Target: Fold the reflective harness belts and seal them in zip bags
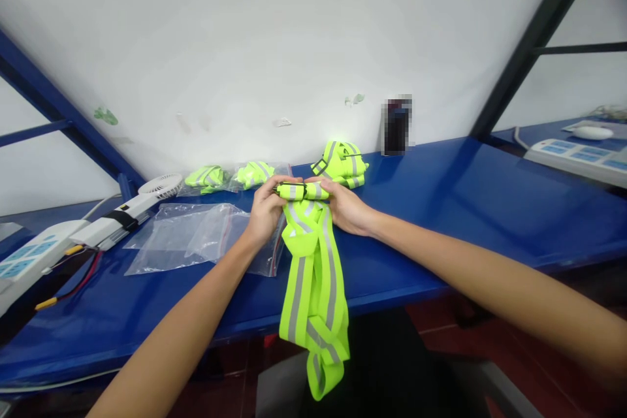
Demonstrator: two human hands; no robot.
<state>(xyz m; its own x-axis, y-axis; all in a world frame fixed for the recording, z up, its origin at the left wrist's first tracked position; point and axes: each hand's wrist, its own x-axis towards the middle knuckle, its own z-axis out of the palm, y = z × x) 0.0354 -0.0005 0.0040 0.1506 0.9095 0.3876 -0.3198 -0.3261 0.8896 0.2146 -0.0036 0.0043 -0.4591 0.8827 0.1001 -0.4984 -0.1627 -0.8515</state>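
Between my two hands is a neon yellow-green reflective strap harness (313, 274) with grey stripes. Its top part is gathered into a short band with a dark buckle at the middle, level with my fingers. Loose loops hang down over the table's front edge. My left hand (267, 209) is closed on the left end of the band, and my right hand (345, 206) grips the right end. Just behind my right hand lies another folded reflective harness (343, 162) with a black slider buckle. The fingertips are partly hidden behind the band.
Clear plastic bags (186, 238) lie left on the blue table (441, 202). Behind them are bagged harnesses (206, 177). A white fan (159, 186), a power strip (42, 255) and wires stand farther left. A dark blurred object (396, 127) leans by the wall; another power strip (580, 160) lies right.
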